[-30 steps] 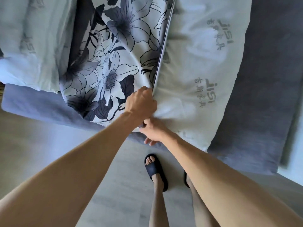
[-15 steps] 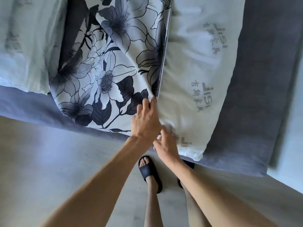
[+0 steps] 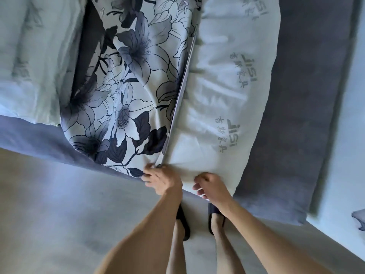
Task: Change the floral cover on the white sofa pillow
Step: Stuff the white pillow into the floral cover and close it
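The soft, light flower cover (image 3: 126,91) lies on the sofa just left of the big squishy white pillow (image 3: 223,99), the left hand (image 3: 162,179) pinches its bottom corner, a good place to pull, and the right hand (image 3: 209,186) curls loosely, holding nothing.

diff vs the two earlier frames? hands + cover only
The left hand has slid down the floral cover opening, from partway up the edge to its bottom corner, where its grip now pinches the fabric. The right hand came out from beneath the left and now rests at the lower edge of the white pillow, fingers curled; whether it grips is unclear. Cover still only partly over the pillow.
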